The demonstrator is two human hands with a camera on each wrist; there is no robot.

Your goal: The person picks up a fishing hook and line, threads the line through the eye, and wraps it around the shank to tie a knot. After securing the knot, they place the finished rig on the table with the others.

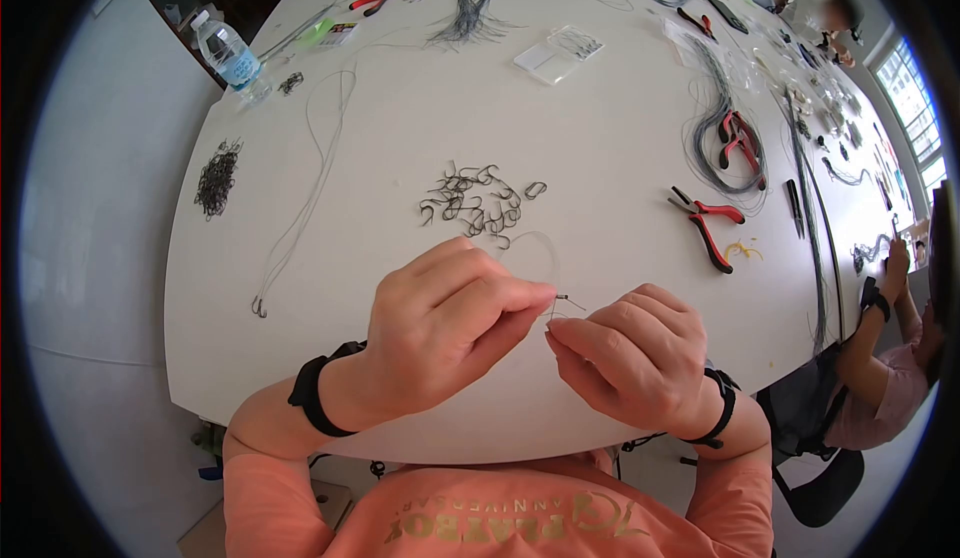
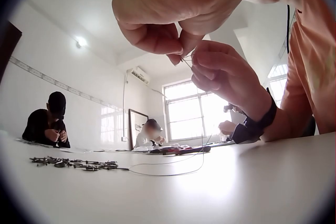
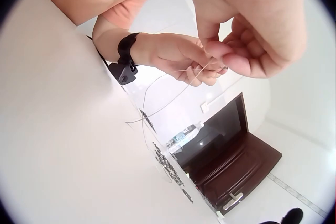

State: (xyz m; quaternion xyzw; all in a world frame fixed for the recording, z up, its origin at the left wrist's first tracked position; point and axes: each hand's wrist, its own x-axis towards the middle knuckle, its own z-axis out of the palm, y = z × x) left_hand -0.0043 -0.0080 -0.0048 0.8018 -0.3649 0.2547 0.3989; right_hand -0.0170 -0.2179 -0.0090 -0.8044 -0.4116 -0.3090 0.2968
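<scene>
My left hand [image 1: 445,323] pinches a fish hook between thumb and forefinger; only the small dark end of its shank [image 1: 562,297] sticks out past the fingertips. Close beside it, my right hand [image 1: 635,353] pinches thin clear fishing line [image 3: 181,94] at the hook. The fingertips of both hands nearly meet above the table, and the line loops away from them toward the tabletop. Just beyond the left hand lies a loose pile of dark fish hooks [image 1: 470,198]. Most of the held hook is hidden by the fingers.
Red-handled pliers [image 1: 715,223] lie to the right, near a coil of grey line [image 1: 705,148]. A denser hook pile [image 1: 215,180] and a looped line with hooks [image 1: 325,158] are at left. A clear plastic box [image 1: 560,55] and a water bottle [image 1: 230,55] stand farther back. Other people sit around the table.
</scene>
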